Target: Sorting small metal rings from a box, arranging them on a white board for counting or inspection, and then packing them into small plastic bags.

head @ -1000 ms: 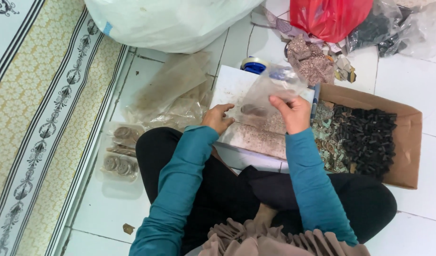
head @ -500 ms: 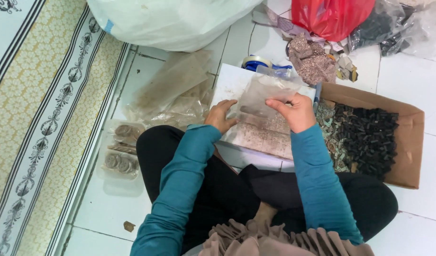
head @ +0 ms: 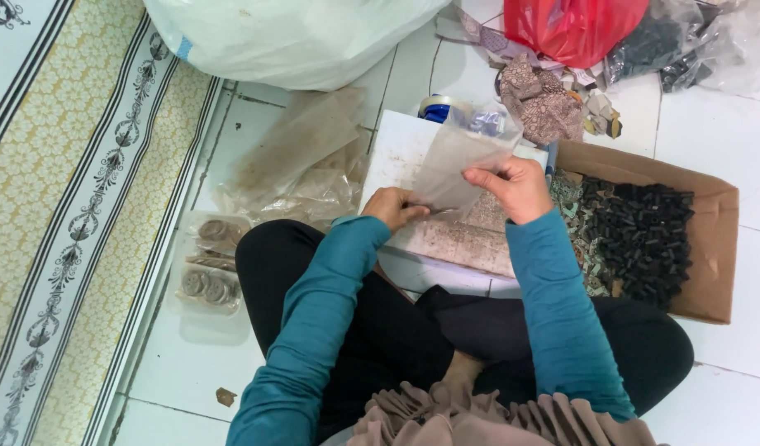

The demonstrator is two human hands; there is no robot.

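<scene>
I sit cross-legged on white floor tiles in teal sleeves. Both hands hold a small clear plastic bag upright above a white board that lies on the floor in front of me. My left hand pinches the bag's lower left corner. My right hand grips its right edge. On the board below my hands lies a flat brownish speckled sheet.
A cardboard box with several small black pieces stands at the right. Empty clear bags and filled packets lie left of my knee. Behind are a big white sack, a red bag and a tape roll. A patterned mat runs along the left.
The bag has been lifted from lying low over the board to standing upright between my hands. My right hand moved up with it; the left stays at its lower corner.
</scene>
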